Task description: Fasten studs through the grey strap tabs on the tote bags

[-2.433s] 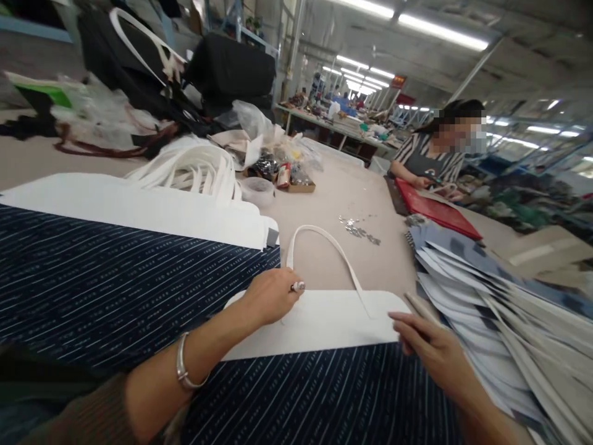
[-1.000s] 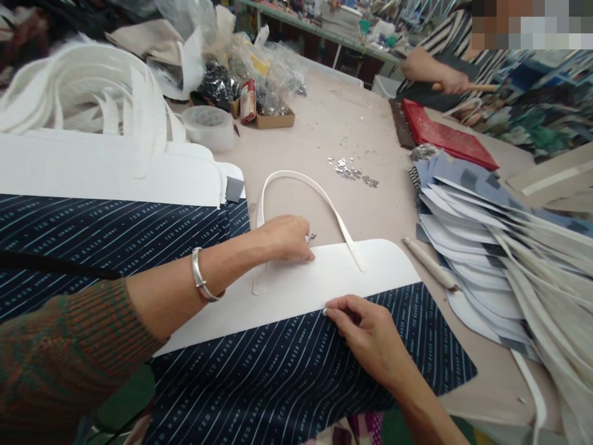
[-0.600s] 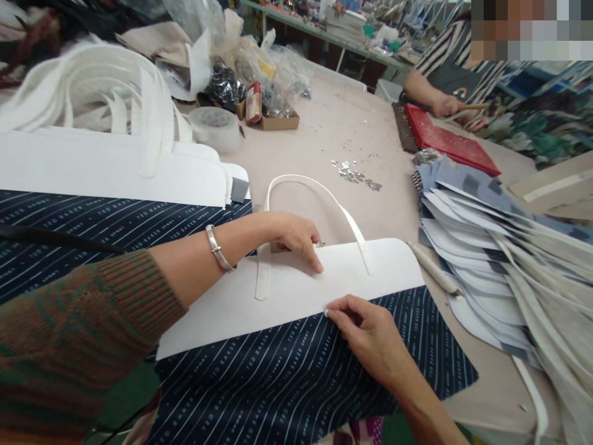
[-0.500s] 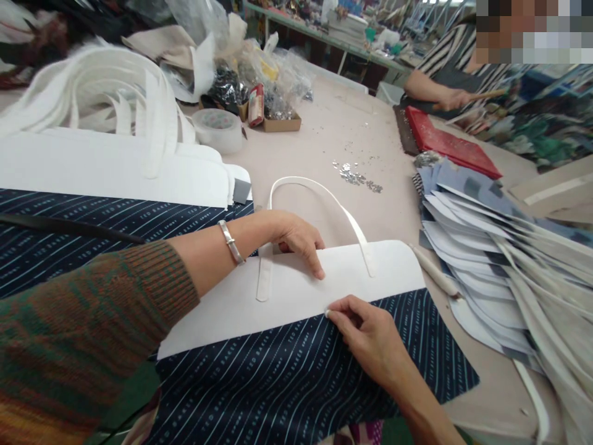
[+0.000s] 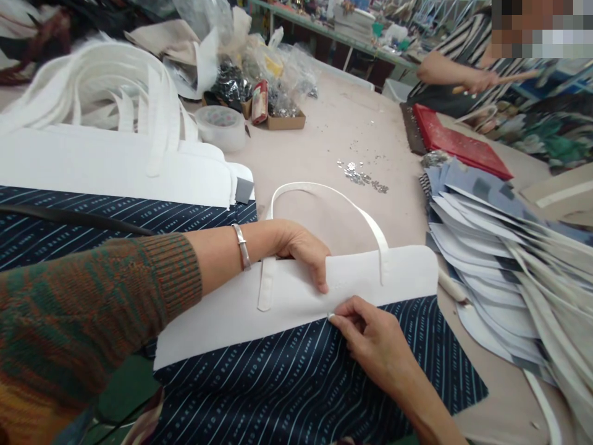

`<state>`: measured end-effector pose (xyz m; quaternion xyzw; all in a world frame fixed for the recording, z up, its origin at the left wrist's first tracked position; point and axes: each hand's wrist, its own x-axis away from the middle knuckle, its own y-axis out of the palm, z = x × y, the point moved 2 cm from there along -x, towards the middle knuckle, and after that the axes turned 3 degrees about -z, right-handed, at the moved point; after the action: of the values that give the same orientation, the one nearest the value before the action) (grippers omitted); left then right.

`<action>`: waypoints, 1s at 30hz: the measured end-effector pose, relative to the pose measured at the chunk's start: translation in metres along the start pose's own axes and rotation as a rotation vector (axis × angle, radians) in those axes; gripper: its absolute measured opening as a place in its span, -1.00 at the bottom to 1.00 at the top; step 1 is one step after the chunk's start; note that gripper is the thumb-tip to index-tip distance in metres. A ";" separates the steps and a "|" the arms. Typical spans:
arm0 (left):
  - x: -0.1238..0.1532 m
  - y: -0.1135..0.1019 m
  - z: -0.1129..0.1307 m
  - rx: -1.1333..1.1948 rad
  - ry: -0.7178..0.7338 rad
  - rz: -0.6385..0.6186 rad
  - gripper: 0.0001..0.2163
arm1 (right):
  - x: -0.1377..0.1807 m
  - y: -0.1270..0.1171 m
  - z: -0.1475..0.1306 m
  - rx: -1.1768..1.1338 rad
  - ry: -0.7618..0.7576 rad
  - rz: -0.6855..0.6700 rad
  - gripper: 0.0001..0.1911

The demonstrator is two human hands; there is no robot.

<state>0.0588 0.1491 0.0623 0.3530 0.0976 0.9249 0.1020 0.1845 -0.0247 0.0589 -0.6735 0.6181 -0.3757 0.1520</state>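
Observation:
A bag panel [image 5: 287, 383] of navy striped, lettered fabric lies before me, with a white band [image 5: 222, 327] across its top. From the band rises a looped white handle [image 5: 345, 196], its two flat ends on the band's face. My left hand [image 5: 306, 250] is closed over the band's top edge between those ends, thumb in front and the other fingers hidden behind. Just below, my right hand [image 5: 370, 340] rests on the panel, thumb and forefinger pinched at the seam between white and navy. A tiny whitish bit shows at their tips, too small to name.
Stacked panels with white handles [image 5: 152, 123] lie at left; more white-and-grey pieces [image 5: 486, 278] fan out at right. Beyond are a tape roll [image 5: 220, 133], a small cardboard box [image 5: 287, 121] and scattered silvery bits [image 5: 361, 178]. Across the table, a person's hand [image 5: 482, 80] holds a wooden-handled tool.
My left thumb has slid slightly right and down along the white band. My right hand keeps its pinch at the seam. Across the table, the person's hand and tool have risen.

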 end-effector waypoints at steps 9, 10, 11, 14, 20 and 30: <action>-0.005 -0.002 -0.011 0.148 0.034 -0.034 -0.72 | 0.000 -0.008 -0.001 0.270 -0.410 -0.010 -0.81; -0.005 -0.002 -0.012 0.150 0.040 -0.038 -0.73 | -0.002 -0.010 -0.002 0.319 -0.435 -0.038 -0.79; -0.005 -0.002 -0.012 0.153 0.046 -0.038 -0.74 | -0.003 -0.012 -0.003 0.363 -0.451 -0.067 -0.78; -0.004 0.000 -0.012 0.185 0.057 -0.027 -0.75 | -0.008 -0.016 -0.007 0.377 -0.414 -0.107 -0.83; -0.006 0.002 -0.014 0.220 0.069 -0.028 -0.72 | -0.013 -0.011 -0.008 0.209 -0.171 -0.058 -0.86; 0.001 0.003 -0.020 0.151 0.116 0.008 -0.68 | -0.011 -0.010 -0.003 0.006 -0.165 -0.048 -0.96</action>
<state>0.0440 0.1446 0.0490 0.3060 0.1713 0.9342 0.0657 0.1900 -0.0119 0.0645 -0.7163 0.5861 -0.3243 0.1955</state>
